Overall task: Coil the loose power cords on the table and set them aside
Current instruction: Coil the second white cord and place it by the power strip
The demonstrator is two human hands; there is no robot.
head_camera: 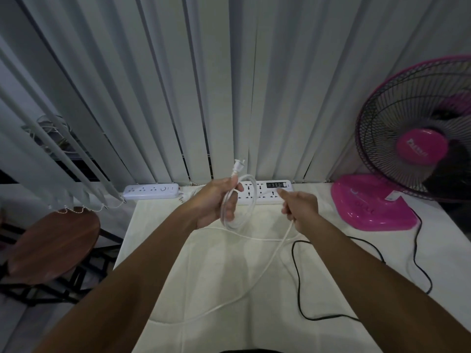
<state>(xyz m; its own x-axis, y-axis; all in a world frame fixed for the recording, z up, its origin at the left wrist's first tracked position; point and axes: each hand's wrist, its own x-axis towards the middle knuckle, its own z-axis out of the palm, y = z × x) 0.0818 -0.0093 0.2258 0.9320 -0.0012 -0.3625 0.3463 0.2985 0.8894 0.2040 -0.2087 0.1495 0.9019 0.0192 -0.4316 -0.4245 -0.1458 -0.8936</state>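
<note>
My left hand (216, 201) grips a small coil of white power cord (244, 215) above the white table (219, 276); the cord's plug (238, 166) sticks up past my fingers. My right hand (300, 208) is closed around the same cord a little to the right. From there the loose white cord (265, 271) trails down across the table toward its near left edge. A black cord (297, 284) lies in loops on the table's right half, running to the fan.
Two white power strips, a small one (151, 191) and a long one (265, 193), lie along the table's far edge under vertical blinds. A pink fan (397, 174) stands at the right. A round wooden stool (53, 245) is left of the table.
</note>
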